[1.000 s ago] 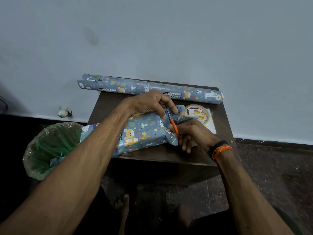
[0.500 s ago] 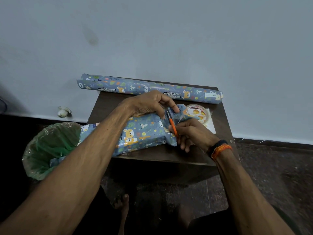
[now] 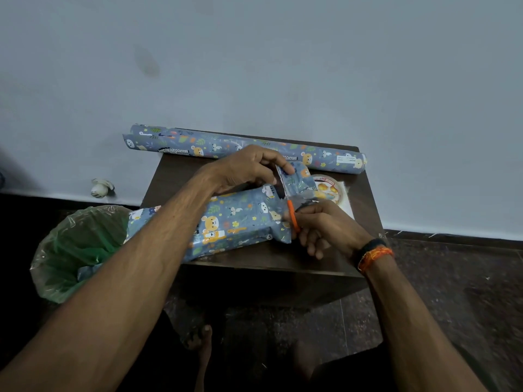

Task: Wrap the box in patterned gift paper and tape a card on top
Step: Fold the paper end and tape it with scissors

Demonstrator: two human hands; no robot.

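Here, blue animal-print wrapped box (image 3: 226, 224) on table (image 3: 283, 261); left hand (image 3: 249, 168) pinches end flap (image 3: 297, 179), right hand (image 3: 325, 227) grips orange scissors (image 3: 293, 215).

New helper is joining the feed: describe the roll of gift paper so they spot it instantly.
Find the small dark table against the pale wall. Along its far edge lies the roll of gift paper: a long blue tube, overhanging the table's left side. Unlike the wrapped box nearer the person, nobody touches it.

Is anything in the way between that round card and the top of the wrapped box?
Yes. The card lies on the table beyond the box's right end. Between them stands the paper flap pinched up by the left hand, with the scissors in the right hand cutting it.
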